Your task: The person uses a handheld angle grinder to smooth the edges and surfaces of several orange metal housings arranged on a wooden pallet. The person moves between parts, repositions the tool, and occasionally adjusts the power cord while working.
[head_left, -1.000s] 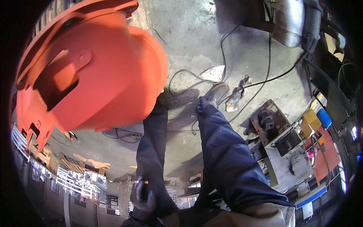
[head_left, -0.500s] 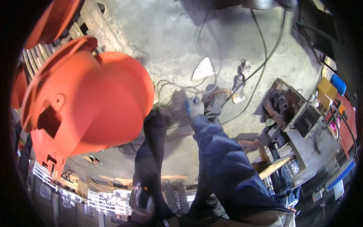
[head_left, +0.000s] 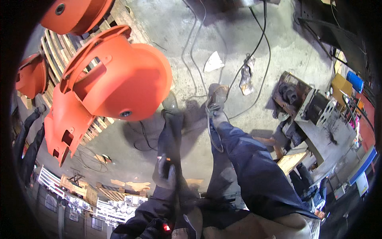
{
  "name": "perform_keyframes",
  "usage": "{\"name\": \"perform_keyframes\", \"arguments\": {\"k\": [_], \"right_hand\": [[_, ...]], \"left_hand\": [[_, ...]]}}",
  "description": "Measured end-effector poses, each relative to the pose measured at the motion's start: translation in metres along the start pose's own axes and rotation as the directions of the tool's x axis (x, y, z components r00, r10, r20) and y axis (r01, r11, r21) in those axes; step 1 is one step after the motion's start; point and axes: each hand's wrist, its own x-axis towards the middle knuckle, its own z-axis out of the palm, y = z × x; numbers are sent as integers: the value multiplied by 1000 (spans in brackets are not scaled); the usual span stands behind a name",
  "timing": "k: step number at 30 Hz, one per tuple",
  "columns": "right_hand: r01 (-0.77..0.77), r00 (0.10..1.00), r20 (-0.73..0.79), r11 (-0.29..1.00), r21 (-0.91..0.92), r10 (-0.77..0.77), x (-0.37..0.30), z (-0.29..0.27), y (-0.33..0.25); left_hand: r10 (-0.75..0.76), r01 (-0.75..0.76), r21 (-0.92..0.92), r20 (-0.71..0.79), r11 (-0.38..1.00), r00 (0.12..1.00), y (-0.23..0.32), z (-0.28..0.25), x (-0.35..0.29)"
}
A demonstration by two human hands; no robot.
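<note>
My right hand is gloved and reaches down in front of my right boot. Its fingers look closed around a thin grey cable, which hangs in a loop below the hand and also runs up across the floor. My left hand, in a grey glove, is held over my left leg. Its fingers are curled about a small dark thing with an orange and white end; its kind is too blurred to tell. A large orange metal casting stands just left of my left boot.
More orange parts sit on wooden pallets at left. Black cables trail across the floor, near a white scrap and a crumpled silvery piece. A rusty metal block and a grey bench stand at right.
My right hand has lifted slightly and moved right, with a loop of cable now hanging from it. My left hand has come up and forward. The whole view has shifted.
</note>
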Motion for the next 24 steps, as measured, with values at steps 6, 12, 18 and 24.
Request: {"name": "perform_keyframes", "arguments": {"k": [6, 12, 18, 24], "right_hand": [[108, 957, -149, 783, -613, -249, -46, 63, -45], [168, 983, -19, 941, -292, -182, -152, 93, -89], [152, 983, -20, 876, -458, -180, -263, 101, -109], [333, 923, 212, 391, -858, -320, -337, 111, -175]], "left_hand": [[28, -24, -102, 30, 995, 999, -9, -17, 5], [-82, 90, -138, 66, 986, 994, -2, -12, -20], [-26, 28, -304, 10, 952, 1000, 65, -15, -33], [-188, 226, -817, 146, 531, 971, 218, -64, -91]]}}
